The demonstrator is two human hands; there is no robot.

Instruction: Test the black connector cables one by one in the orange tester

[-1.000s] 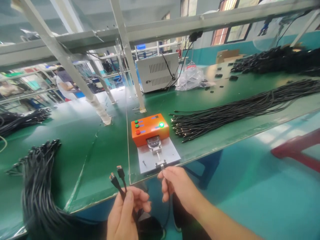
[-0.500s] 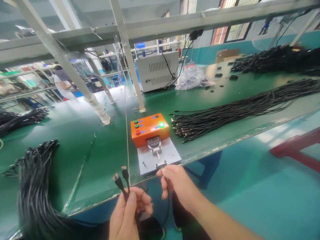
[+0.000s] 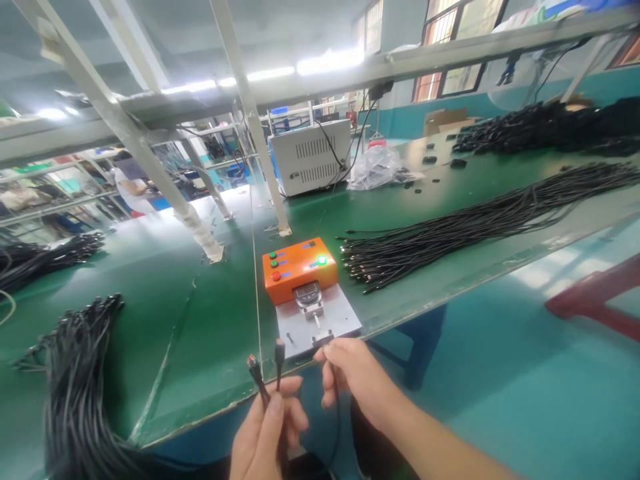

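Note:
My left hand (image 3: 270, 427) is closed around black cables (image 3: 257, 380), whose connector ends with orange tips point up from between thumb and fingers. At the front edge of a metal plate, my right hand (image 3: 345, 373) pinches the end of another black cable (image 3: 336, 417), which hangs below the fingers. Its connector is hidden by the fingers and the small clamp block (image 3: 323, 338). Behind the plate sits an orange tester box (image 3: 299, 270) with green and red buttons and a lit green lamp. A small digital gauge (image 3: 309, 295) is mounted in its front.
A bundle of black cables (image 3: 450, 240) lies to the right, another bundle (image 3: 75, 380) hangs over the edge at left. A white metal case (image 3: 313, 157) and a plastic bag (image 3: 377, 167) stand behind. Frame posts (image 3: 255, 127) rise from the green table (image 3: 210, 333).
My left hand with its cables has moved right, closer to the metal plate. The right hand stays at the clamp block. The camera view has tilted up slightly.

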